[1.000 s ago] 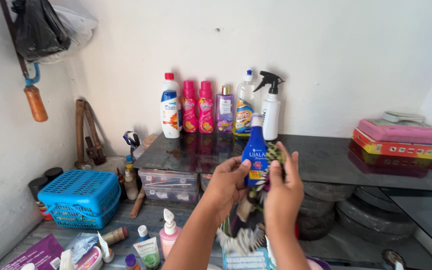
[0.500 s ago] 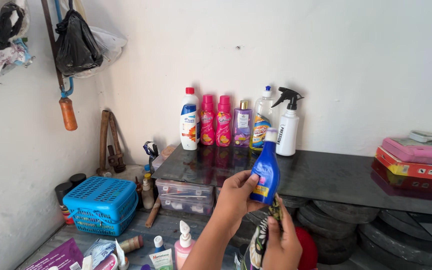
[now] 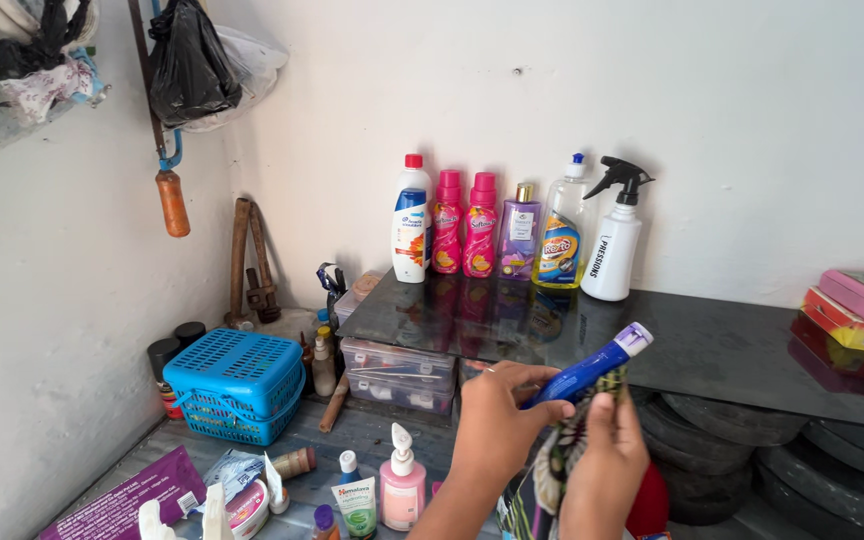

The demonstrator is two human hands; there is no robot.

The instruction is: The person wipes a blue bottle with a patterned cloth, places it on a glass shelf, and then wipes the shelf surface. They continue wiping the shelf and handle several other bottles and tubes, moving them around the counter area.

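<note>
Above the dark shelf [image 3: 712, 345]: blue bottle [image 3: 582, 372] is tilting, cap toward the right.
Left hand [image 3: 497, 425]: clamping around the bottle's lower body.
Right hand [image 3: 607, 465]: pressing a patterned cloth [image 3: 564, 455] against the bottle.
Risk: bottle is lying slanted; cloth rubbing may be loosening the grip, dropping it among the toiletries [image 3: 382, 490] below.

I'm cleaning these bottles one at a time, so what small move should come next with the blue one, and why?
Probably draw the patterned cloth in the right hand up along the tilted blue plastic bottle, since the left hand steadies its base and the cloth sits only against its lower part.
</note>
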